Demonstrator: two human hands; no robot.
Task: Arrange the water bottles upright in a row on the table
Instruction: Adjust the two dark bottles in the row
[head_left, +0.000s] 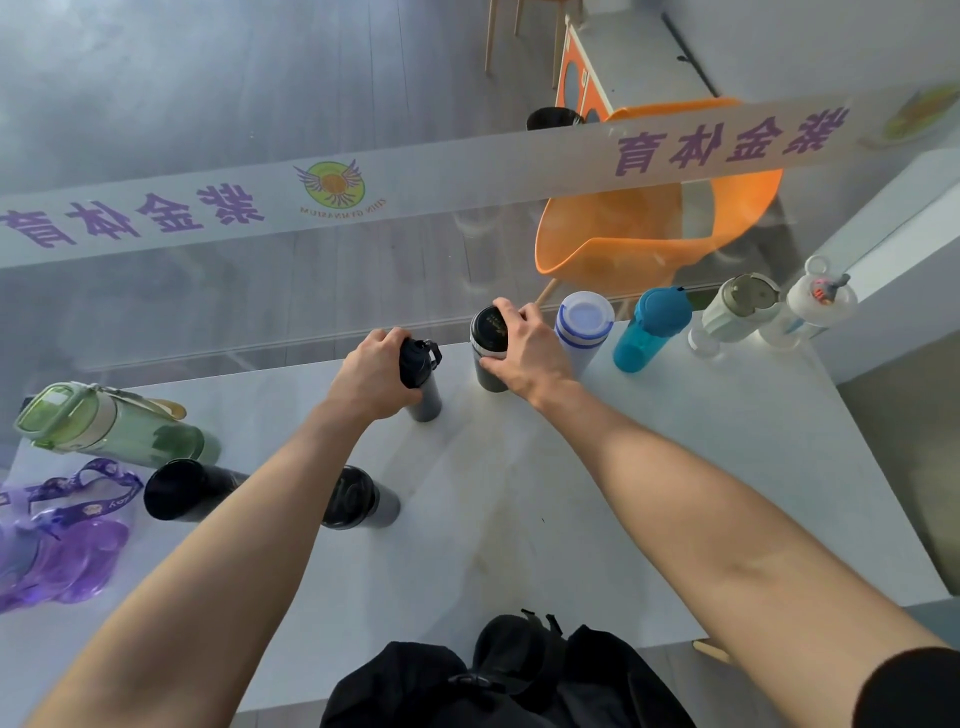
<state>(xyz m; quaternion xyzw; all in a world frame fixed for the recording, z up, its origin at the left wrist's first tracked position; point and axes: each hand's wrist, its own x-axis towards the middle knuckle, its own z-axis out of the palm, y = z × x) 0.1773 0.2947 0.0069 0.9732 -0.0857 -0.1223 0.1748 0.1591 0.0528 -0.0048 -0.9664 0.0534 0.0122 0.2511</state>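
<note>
The left grip (374, 379) is curled round the black cap of a slim grey bottle (428, 405), which stands upright at the far middle of the table (675, 467). The right grip (530, 353) clasps a dark flask (488, 332), upright just right of it. Further right, a white bottle (583, 328), a teal bottle (649, 332), a grey-green bottle (732, 314) and a clear bottle (813, 306) stand in a row. At the left, a green bottle (114, 426), a black bottle (182, 491) and a black-lidded bottle (361, 499) lie flat.

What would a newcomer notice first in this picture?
Both hands, mid-picture: the left hand grips a grey bottle, the right hand a dark-lidded flask. A teal bottle stands in the row to their right; an orange chair sits behind the glass.
</note>
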